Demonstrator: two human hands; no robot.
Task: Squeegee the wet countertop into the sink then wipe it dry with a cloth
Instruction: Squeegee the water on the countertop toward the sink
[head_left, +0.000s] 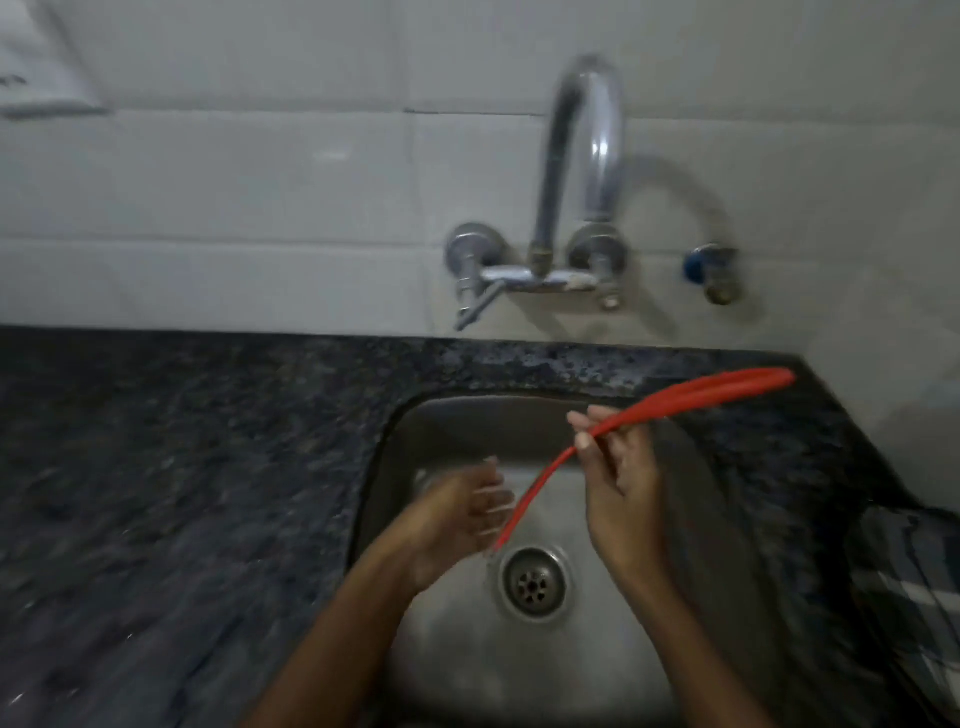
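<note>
A person leans over a steel sink (597, 649) set into a dark speckled stone countertop (182, 493). Both forearms reach in from the bottom edge.

The right hand (618, 478) grips a red squeegee (644, 415), fingers and thumb curled around its middle. The tool is seen edge-on and slants across the basin: its wider end rises to the upper right, over the counter's back corner, and its thin end points down toward the drain (532, 582), stopping just above and left of it. The left hand (457, 519) hovers beside that lower end, fingers loosely spread and blurred, holding nothing; whether it touches the squeegee I cannot tell.

Behind the sink, one curved chrome faucet (587, 156) arches out from the white tiled wall (234, 208) with two round wall fittings at its base. One separate small tap (714, 273) with a blue part sits on the wall to the right.

One checked cloth (914, 587) lies on the counter at the right edge, near the sink's rim but apart from both hands.

The counter runs wide to the left of the basin. Behind the sink there is only a narrow strip before the wall, and on the right the counter narrows toward the corner.
</note>
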